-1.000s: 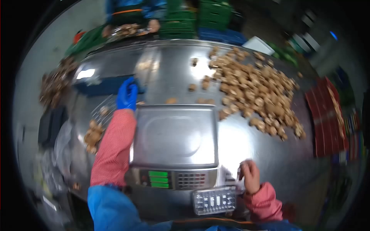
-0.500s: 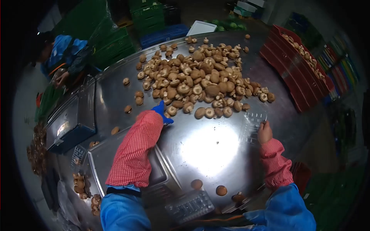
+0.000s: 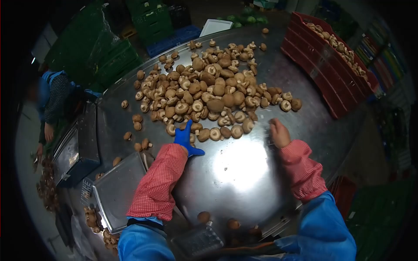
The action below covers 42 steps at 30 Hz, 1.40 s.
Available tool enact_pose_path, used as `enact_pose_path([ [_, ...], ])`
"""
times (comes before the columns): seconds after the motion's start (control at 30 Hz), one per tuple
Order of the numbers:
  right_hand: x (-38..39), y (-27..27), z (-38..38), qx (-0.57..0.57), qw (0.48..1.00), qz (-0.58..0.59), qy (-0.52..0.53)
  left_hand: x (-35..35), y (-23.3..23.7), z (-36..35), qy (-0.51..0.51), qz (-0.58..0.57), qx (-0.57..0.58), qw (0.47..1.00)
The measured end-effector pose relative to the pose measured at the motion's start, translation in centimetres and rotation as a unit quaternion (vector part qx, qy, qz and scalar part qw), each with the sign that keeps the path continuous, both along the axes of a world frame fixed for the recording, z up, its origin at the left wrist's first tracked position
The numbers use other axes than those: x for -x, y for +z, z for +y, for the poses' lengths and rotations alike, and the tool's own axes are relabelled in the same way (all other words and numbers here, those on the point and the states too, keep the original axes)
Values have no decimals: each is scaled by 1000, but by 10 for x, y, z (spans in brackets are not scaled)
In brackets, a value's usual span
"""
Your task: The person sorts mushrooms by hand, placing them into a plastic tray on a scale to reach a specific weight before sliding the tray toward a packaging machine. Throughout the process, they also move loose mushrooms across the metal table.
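A big heap of brown-capped mushrooms (image 3: pixel 209 82) lies on the steel table, several showing pale stems. My left hand (image 3: pixel 187 141), in a blue glove, is at the heap's near edge with thumb and forefinger spread apart. A few mushrooms (image 3: pixel 192 137) lie right beside its palm, partly hidden by the glove. My right hand (image 3: pixel 279 134) is bare, its fingers closed at the right of the heap's front. They pinch the edge of a clear plastic tray (image 3: pixel 264 132), which is hard to see against the shiny metal.
A red crate (image 3: pixel 322 65) of mushrooms stands tilted at the right. On the left are a metal box (image 3: pixel 78 143) and a steel tray (image 3: pixel 119 191). Another clear plastic tray (image 3: pixel 198 240) lies near my body. At far left, a person (image 3: pixel 56 98) in blue works.
My right hand has moved left with the clear tray, closer to the mushrooms. My left hand's fingers have spread along the heap's edge. The whole view has shifted slightly.
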State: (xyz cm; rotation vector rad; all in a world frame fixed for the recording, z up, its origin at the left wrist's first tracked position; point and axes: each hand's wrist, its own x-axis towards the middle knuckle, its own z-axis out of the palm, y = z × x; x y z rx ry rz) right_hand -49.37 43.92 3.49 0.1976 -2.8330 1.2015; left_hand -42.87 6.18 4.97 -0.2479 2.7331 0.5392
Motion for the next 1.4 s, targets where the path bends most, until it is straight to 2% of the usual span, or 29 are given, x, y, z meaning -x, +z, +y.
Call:
enact_pose_path([
  [0.1, 10, -8, -50, 19, 995, -27, 93, -3, -7, 12, 13, 65, -92, 994],
  [0.17, 6, -18, -83, 21, 990, 7, 136, -8, -12, 22, 10, 102, -148, 984],
  [0.27, -8, -18, -101, 138, 975, -143, 104, -19, -22, 34, 13, 182, -159, 970],
  [0.37, -30, -18, -111, 172, 964, -174, 104, -33, -20, 63, 54, 129, -284, 949],
  [0.4, -40, -19, -111, 222, 952, -190, 95, -41, -41, 72, 62, 191, -367, 908],
  [0.43, -44, -24, -112, 272, 937, -202, 83, -48, -37, 83, 89, 190, -396, 894],
  [0.5, -56, -36, -111, 368, 899, -230, 55, -61, -29, 93, 93, 197, -384, 897],
  [0.53, -72, -5, -111, 400, 868, -292, 15, -68, -22, 101, 114, 194, -394, 891],
  [0.6, -83, -18, -111, 471, 833, -292, -7, -81, -7, 116, 155, 188, -416, 876],
  [0.63, -89, -28, -112, 505, 813, -292, -17, -88, -6, 123, 142, 193, -394, 887],
  [0.73, -108, -49, -113, 510, 822, -253, -13, -107, 6, 130, 107, 182, -293, 932],
  [0.83, -135, -27, -112, 547, 783, -290, -54, -130, 58, 131, 82, 104, -130, 983],
  [0.87, -143, -22, -109, 538, 790, -288, -53, -137, 50, 127, 101, 117, -164, 974],
  [0.93, -156, -12, -107, 519, 802, -289, -60, -142, 7, 112, 192, 144, -377, 894],
  [0.97, -161, -7, -108, 510, 808, -289, -63, -144, 6, 108, 233, 156, -475, 834],
  [1.07, -176, 6, -116, 478, 834, -271, -45, -148, 25, 92, 387, 23, -642, 661],
  [1.17, -191, 19, -145, 444, 867, -224, -34, -156, 20, 84, 250, 139, -423, 860],
  [1.3, -209, 36, -190, 491, 846, -207, 28, -168, 69, 42, 300, 120, -400, 858],
  [1.33, -217, 58, -200, 484, 836, -252, 53, -171, 61, 21, 309, 147, -423, 839],
  [1.37, -220, 65, -217, 447, 870, -190, 82, -176, 65, 1, 301, 152, -431, 837],
  [1.4, -227, 72, -223, 458, 840, -273, 100, -182, 70, -20, 291, 156, -440, 835],
])
